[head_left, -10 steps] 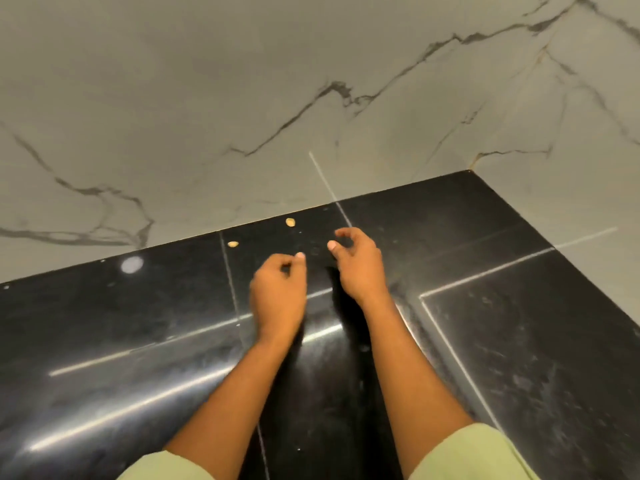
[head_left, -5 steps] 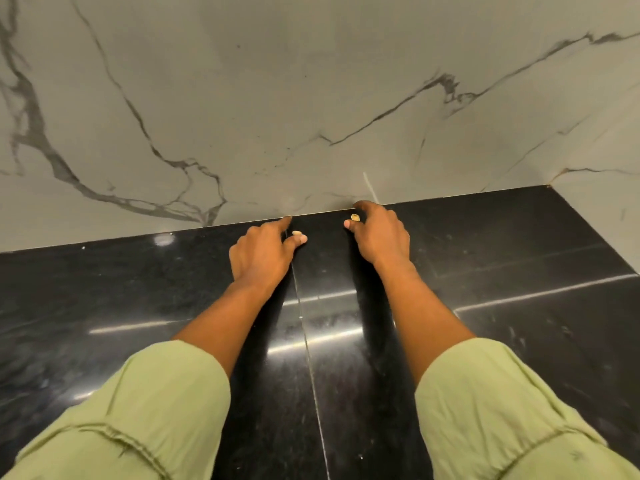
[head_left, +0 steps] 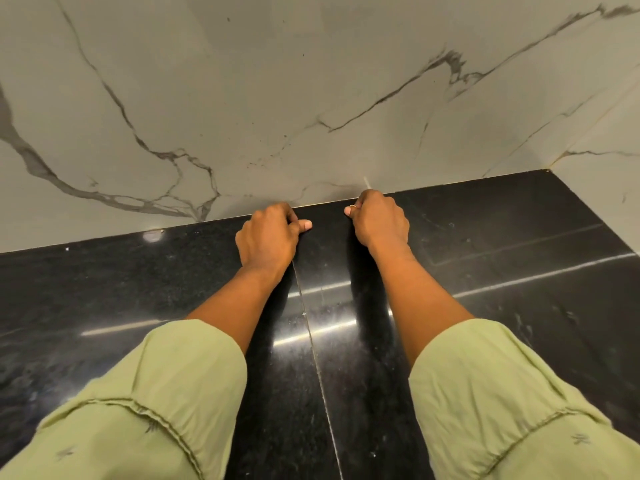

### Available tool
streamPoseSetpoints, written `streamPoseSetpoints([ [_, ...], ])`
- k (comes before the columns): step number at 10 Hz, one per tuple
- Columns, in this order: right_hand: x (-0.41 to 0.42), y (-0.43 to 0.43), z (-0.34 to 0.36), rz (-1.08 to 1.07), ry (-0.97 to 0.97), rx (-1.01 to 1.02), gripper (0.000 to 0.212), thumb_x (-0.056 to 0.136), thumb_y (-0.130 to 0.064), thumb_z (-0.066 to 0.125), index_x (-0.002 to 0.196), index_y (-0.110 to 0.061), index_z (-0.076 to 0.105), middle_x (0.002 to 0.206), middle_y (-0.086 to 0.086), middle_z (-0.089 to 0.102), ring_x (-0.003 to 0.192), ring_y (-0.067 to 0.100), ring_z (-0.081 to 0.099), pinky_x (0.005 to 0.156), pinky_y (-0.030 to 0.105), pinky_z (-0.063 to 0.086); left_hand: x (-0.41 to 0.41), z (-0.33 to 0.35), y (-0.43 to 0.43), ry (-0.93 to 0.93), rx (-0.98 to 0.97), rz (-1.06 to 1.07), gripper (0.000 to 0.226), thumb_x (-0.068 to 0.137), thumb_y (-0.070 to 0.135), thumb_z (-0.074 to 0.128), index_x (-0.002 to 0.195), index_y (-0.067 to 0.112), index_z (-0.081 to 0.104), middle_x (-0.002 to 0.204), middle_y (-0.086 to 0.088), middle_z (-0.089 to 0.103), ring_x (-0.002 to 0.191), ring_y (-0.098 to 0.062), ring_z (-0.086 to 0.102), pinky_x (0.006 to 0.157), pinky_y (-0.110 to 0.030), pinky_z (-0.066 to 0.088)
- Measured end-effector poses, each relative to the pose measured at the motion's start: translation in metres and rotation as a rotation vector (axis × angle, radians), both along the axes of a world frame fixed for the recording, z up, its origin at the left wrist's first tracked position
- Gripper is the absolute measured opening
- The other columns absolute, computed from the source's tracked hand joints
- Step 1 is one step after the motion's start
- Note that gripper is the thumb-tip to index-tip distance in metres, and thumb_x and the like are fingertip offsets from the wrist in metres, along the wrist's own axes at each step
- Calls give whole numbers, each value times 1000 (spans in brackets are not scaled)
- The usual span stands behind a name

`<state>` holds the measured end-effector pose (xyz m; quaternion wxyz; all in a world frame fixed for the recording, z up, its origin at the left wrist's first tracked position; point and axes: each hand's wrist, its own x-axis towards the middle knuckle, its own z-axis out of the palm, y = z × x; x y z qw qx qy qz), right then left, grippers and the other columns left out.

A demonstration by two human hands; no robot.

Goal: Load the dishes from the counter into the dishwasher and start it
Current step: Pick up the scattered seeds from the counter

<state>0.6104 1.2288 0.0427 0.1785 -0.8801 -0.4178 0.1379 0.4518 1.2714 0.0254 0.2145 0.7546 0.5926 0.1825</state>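
Note:
No dishes and no dishwasher are in view. Both my hands lie at the back of the black stone counter (head_left: 519, 306), where it meets the marble wall (head_left: 311, 98). My right hand (head_left: 379, 220) pinches a small yellowish food scrap (head_left: 352, 206) between thumb and forefinger. My left hand (head_left: 268, 233) rests on the counter with its fingers curled under and its thumb pointing right. I see nothing in it. A second scrap that lay there earlier is out of sight.
A seam (head_left: 311, 341) runs front to back down the counter between my arms. The marble wall turns a corner at the far right (head_left: 550, 168). Light green sleeves (head_left: 156, 393) cover both my upper forearms.
Both hands reached forward to the counter's back edge, where two small scraps lay. The right hand has picked one up. The left hand has curled over the spot of the other.

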Motion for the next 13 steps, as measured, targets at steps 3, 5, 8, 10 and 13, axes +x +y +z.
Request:
streamPoseSetpoints([
  [3, -20, -28, -3, 14, -36, -21, 29, 100, -35, 51, 113, -10, 60, 112, 14, 64, 104, 35, 59, 73, 35, 38, 0, 2, -8, 305, 102, -201, 39, 106, 40, 38, 114, 6, 56, 109, -16, 67, 100, -38, 63, 73, -40, 40],
  [5, -48, -59, 1, -395, 1136, 410, 23, 91, -15, 53, 69, -14, 49, 55, -1, 38, 39, 10, 30, 35, 17, 19, -5, 17, -41, -937, -748, 216, 36, 109, 33, 35, 78, 18, 45, 53, 2, 39, 42, -9, 34, 39, -20, 31],
  [8, -127, -133, 36, -802, 1683, 1034, 25, 97, -9, 41, 88, 1, 62, 70, 11, 59, 59, 23, 66, 56, 28, 57, -16, 37, -144, -1860, -1139, 591, 32, 107, 20, 37, 82, 10, 54, 78, -9, 59, 78, -21, 64, 66, -30, 57],
  [10, -158, -185, 44, -580, 1736, 1158, 45, 102, -22, 30, 106, 4, 65, 108, 23, 69, 100, 31, 68, 88, 35, 57, -41, 45, -199, -1898, -1134, 424, 25, 100, 5, 42, 104, 0, 66, 104, -19, 71, 113, -33, 65, 109, -50, 43],
  [13, -187, -278, 55, -427, 1602, 1214, 45, 99, -36, 33, 119, -8, 62, 133, 9, 61, 129, 19, 53, 103, 32, 47, -76, 83, -296, -1896, -1068, 416, 39, 101, 17, 36, 119, -2, 65, 122, -17, 68, 121, -31, 61, 112, -44, 40],
])
